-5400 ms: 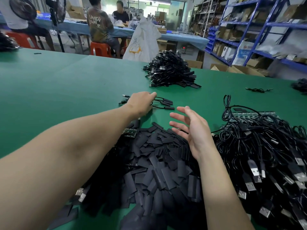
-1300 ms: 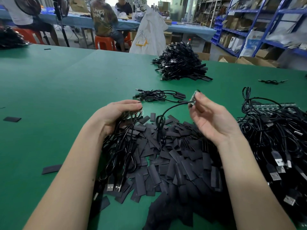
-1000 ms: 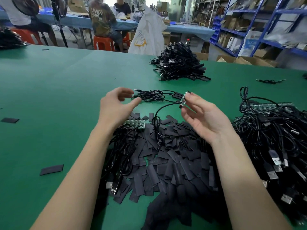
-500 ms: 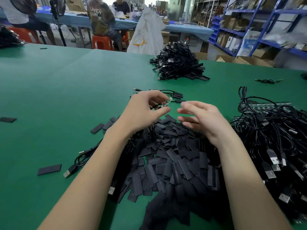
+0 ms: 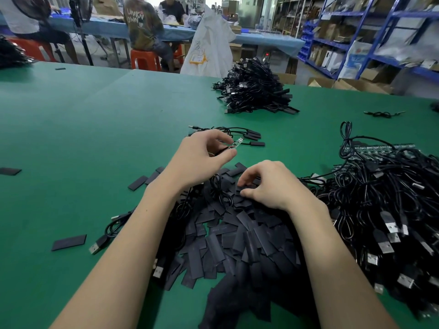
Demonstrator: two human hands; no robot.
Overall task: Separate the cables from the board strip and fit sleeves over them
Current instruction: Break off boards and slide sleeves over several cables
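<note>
My left hand (image 5: 202, 157) pinches the small circuit board end (image 5: 236, 144) of a black cable, holding it just above the table; the cable hangs down toward the pile. My right hand (image 5: 270, 184) is lowered onto the heap of flat black sleeves (image 5: 237, 236), its fingers curled on the sleeves at the heap's far edge. I cannot tell whether one sleeve is pinched. A few sleeved cables (image 5: 247, 135) lie just beyond my left hand. Board strips (image 5: 380, 148) with attached cables lie in the tangle (image 5: 392, 210) to the right.
The green table (image 5: 71, 129) carries a tall pile of finished cables (image 5: 254, 89) at the back. Stray sleeves (image 5: 69, 242) and a loose USB cable (image 5: 107, 236) lie at left. People sit at a blue table behind. Shelving stands at right.
Over the last second the cable's board end passed from my right hand to my left. My right hand then dropped onto the sleeve heap and curled its fingers.
</note>
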